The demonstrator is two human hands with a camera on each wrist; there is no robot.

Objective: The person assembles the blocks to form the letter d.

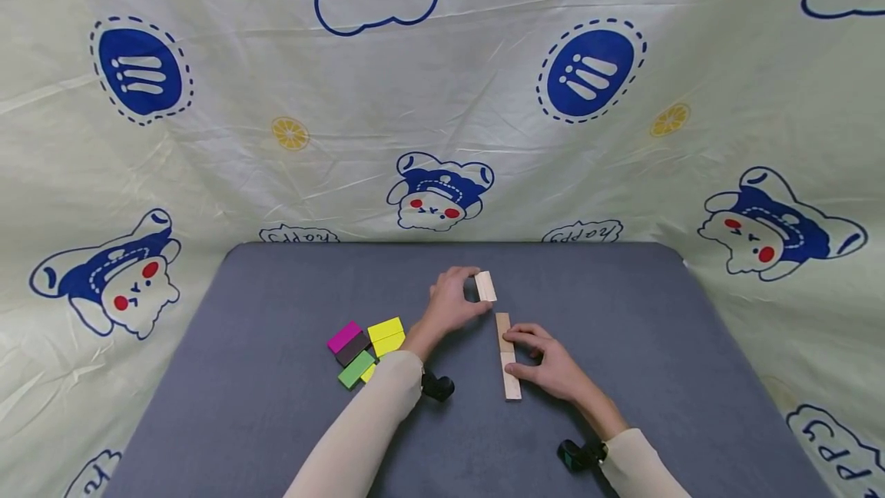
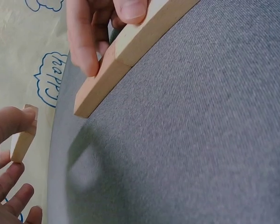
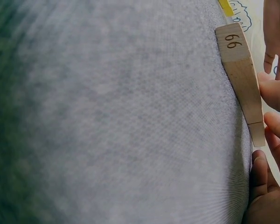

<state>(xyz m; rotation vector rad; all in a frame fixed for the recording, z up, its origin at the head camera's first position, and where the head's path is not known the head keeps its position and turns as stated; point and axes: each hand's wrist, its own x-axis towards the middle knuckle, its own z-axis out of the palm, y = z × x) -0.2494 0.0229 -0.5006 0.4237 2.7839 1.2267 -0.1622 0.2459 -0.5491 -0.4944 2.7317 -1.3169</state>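
currently left hand [image 1: 456, 302] pinches one block [image 1: 487, 287] while right hand [image 1: 551, 367] touches two blocks [image 1: 508, 357].

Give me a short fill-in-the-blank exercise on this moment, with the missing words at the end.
1. The left hand holds a block made of ____.
2. The right hand touches two pale blocks laid end to ____.
3. The green block lies to the person's ____ of that pair.

Missing words: wood; end; left.
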